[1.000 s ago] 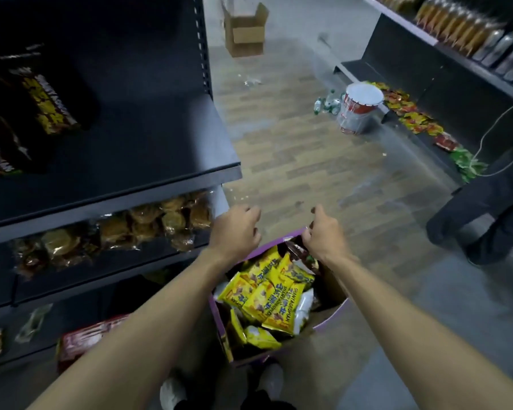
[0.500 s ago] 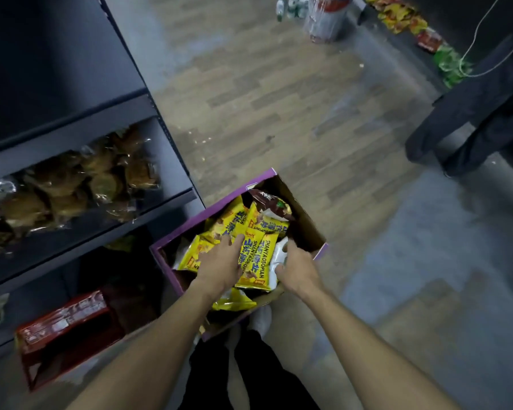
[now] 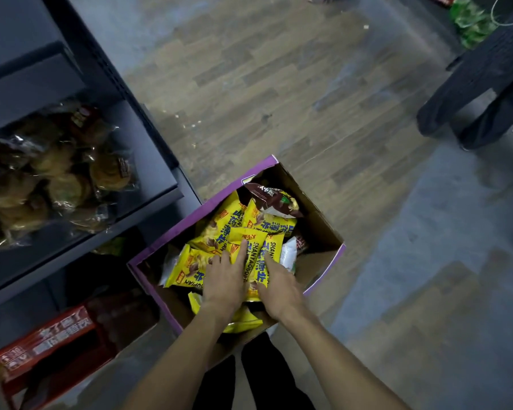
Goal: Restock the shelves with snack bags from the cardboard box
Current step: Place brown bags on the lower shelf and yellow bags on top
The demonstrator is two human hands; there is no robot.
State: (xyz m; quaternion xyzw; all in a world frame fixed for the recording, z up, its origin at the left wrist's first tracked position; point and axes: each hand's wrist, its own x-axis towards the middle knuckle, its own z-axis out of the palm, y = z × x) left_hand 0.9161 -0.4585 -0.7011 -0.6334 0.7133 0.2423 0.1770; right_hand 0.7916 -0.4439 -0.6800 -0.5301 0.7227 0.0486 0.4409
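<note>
Your right hand (image 3: 279, 287) is joining left hand (image 3: 224, 279) on yellow snack bag (image 3: 256, 261) | both pressing flat, unclenched | bag running lengthwise away from you

Purple outside and plain brown inside on cardboard box (image 3: 157, 247), snack bags (image 3: 216, 229) yellow with blue lettering, one dark brown bag (image 3: 268, 198) at far side, shelves (image 3: 148, 152) dark grey at left, red carton (image 3: 51, 338) with white lettering near left, floor (image 3: 279, 84) in brown wood-plank pattern.

We read "SHANYAOBO" in dark capitals down a glossy yellow plastic snack bag (image 3: 256, 261), beside large blue Chinese characters. A second yellow plastic bag (image 3: 187, 266) shows "OPIAN". White Chinese characters run along a red cardboard carton (image 3: 48, 341), too blurred to read.
</note>
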